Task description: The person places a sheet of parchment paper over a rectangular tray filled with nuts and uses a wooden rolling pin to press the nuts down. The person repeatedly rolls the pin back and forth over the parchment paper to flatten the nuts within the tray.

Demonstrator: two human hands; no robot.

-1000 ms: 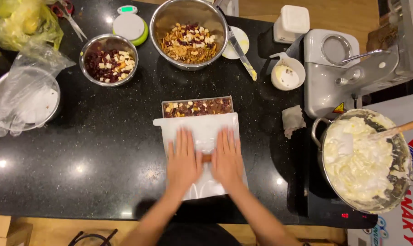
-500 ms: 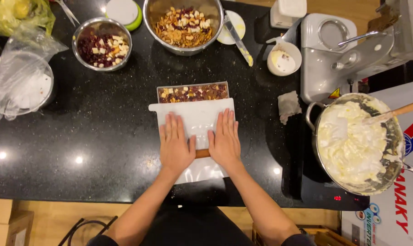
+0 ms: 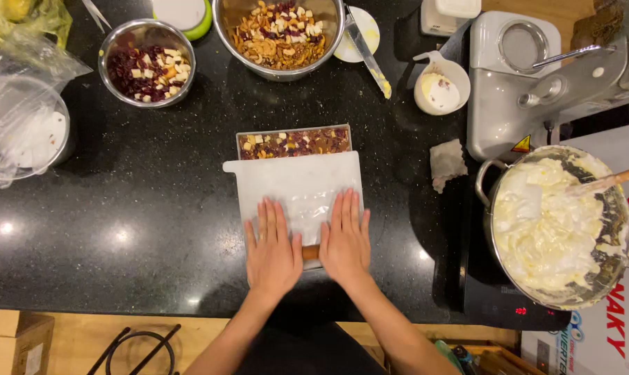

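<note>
Both hands press flat on a small wooden roller over a sheet-covered tray, centre of the frame.

The left hand (image 3: 273,250) and right hand (image 3: 346,239) lie palm down, fingers spread, on the rolling pin (image 3: 310,252), of which only a brown stub shows between them. The white sheet (image 3: 297,191) hides most of the rectangular tray (image 3: 294,142); only its far strip of nut and fruit mix shows. On the black surface (image 3: 120,222) the nut bowl (image 3: 280,31) at top centre is cut off, and the cream pan (image 3: 561,226) sits at right.
</note>
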